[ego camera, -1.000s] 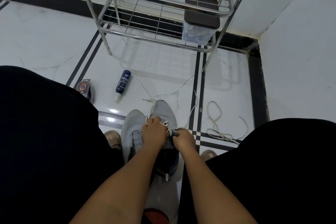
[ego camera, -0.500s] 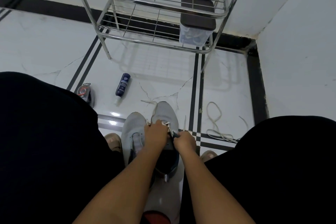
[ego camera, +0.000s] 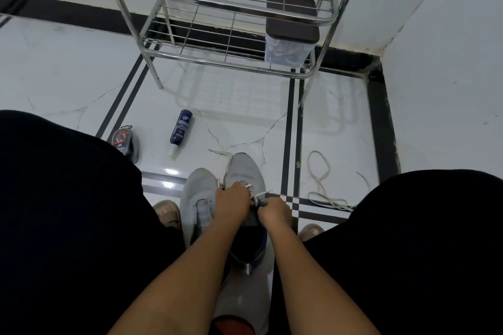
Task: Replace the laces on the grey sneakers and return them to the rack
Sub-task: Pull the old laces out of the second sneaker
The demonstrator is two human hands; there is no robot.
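Two grey sneakers stand side by side on the white floor between my knees. The left sneaker [ego camera: 197,193] has no hand on it. My left hand [ego camera: 232,202] is curled over the eyelet area of the right sneaker [ego camera: 243,167] and grips the white lace [ego camera: 227,164], whose loose end trails past the toe. My right hand [ego camera: 275,211] pinches the lace's other end at the shoe's right side. The fingertips are hidden under the hands. The metal wire rack [ego camera: 228,5] stands against the far wall.
A clear box with a brown lid [ego camera: 290,35] sits on the rack's lower shelf. A dark blue bottle [ego camera: 181,128] and a small round tin [ego camera: 123,139] lie on the floor at left. A loose white lace [ego camera: 321,179] lies at right. Walls close the right side.
Both hands stay on the right sneaker's lacing; the right hand has shifted slightly toward the shoe's side. The camera has tilted a little, so the rack sits higher in view.
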